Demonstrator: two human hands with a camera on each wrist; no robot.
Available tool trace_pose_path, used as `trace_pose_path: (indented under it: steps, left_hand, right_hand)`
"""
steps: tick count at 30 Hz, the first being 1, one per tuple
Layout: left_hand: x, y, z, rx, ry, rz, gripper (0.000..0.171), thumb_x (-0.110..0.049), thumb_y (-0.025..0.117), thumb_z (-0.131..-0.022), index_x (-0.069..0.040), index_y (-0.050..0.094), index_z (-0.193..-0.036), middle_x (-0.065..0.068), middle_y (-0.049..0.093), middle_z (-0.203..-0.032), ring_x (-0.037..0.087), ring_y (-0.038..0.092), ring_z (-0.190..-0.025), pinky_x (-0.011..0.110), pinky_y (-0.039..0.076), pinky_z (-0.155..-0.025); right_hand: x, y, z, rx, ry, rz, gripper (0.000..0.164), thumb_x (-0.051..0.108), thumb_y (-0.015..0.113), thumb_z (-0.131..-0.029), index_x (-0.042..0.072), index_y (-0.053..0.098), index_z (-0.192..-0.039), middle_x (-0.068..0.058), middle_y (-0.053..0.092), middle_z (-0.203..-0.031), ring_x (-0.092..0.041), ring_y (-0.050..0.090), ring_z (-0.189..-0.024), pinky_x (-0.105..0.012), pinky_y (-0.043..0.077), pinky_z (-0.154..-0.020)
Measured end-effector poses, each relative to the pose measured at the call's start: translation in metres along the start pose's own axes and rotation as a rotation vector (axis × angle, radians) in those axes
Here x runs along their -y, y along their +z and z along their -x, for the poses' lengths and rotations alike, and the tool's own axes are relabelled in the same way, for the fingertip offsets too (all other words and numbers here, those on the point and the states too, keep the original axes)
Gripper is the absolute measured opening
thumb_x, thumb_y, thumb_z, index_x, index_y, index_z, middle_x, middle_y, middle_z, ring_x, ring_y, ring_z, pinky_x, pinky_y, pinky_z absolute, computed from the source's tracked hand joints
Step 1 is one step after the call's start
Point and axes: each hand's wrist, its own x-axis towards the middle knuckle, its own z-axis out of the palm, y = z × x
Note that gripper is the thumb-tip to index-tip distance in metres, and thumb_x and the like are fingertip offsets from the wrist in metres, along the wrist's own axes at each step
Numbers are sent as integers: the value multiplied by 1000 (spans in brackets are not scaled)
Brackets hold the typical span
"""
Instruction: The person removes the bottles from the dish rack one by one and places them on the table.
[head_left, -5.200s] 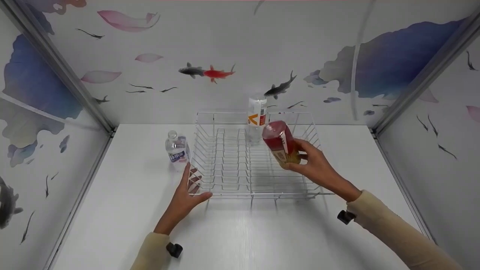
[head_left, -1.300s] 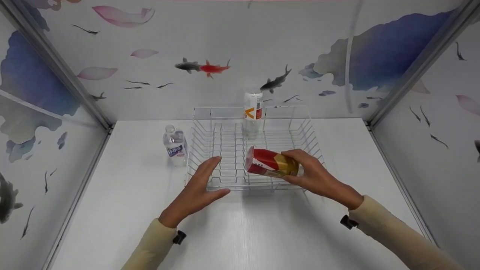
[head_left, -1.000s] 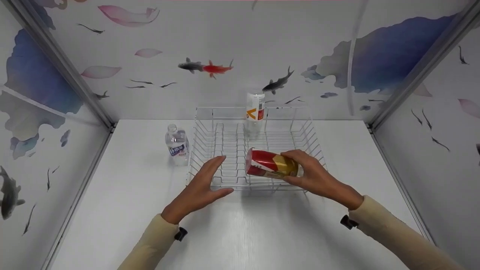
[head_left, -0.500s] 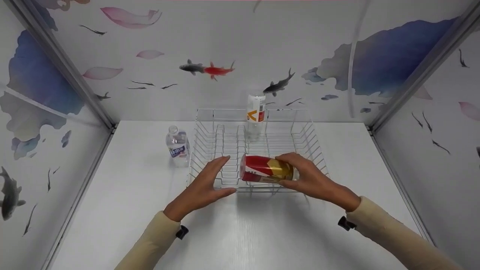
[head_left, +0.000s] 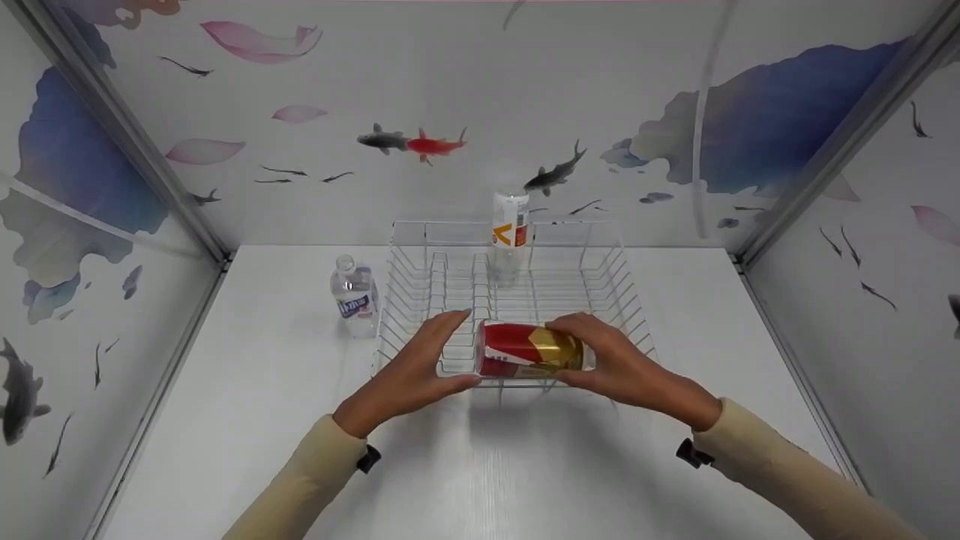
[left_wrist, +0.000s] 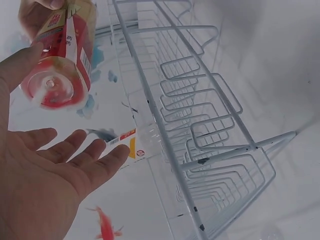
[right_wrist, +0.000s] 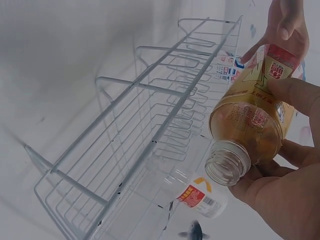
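In the head view my right hand [head_left: 626, 364] grips a plastic bottle [head_left: 529, 351] with a red and gold label, lying sideways over the front of a white wire rack [head_left: 450, 222]. The right wrist view shows its capless, threaded neck [right_wrist: 227, 162] beside the palm; its red base [left_wrist: 52, 82] points at my left hand in the left wrist view. My left hand [head_left: 409, 379] has its fingers spread and thumb apart, right at that base. At the rack's back stands a clear bottle [head_left: 510, 232] with a white and orange label, wide end up.
Left of the rack, a small clear bottle [head_left: 354, 296] with a purple label stands upright without a cap on the white table [head_left: 480, 465]. Walls printed with fish and petals [head_left: 300, 114] enclose the back and both sides.
My left hand has left the rack's front left corner and moved right to the bottle's base. My right hand has turned the bottle from steeply tilted to level and brought it nearer and left.
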Motion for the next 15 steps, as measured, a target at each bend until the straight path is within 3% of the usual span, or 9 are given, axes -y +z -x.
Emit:
trace_pose_path:
  steps: [7, 15]
  left_hand:
    - [-7, -2, -6, 41, 33, -30, 97, -31, 90, -95, -8, 35, -171, 11, 42, -172, 31, 38, -159, 55, 39, -128]
    - [-13, 0, -13, 110, 23, -25, 96, -39, 89, -95, -13, 36, -171, 7, 45, -170, 27, 42, -155, 51, 46, -124]
  right_hand:
    - [5, 3, -1, 33, 32, -7, 67, 11, 90, -93, 14, 60, -153, 1, 63, -149, -20, 59, -130, -45, 61, -105]
    - [11, 5, -2, 64, 32, 8, 68, 10, 90, -93, 14, 60, -154, 0, 61, -152, -21, 57, -134, -47, 60, -107]
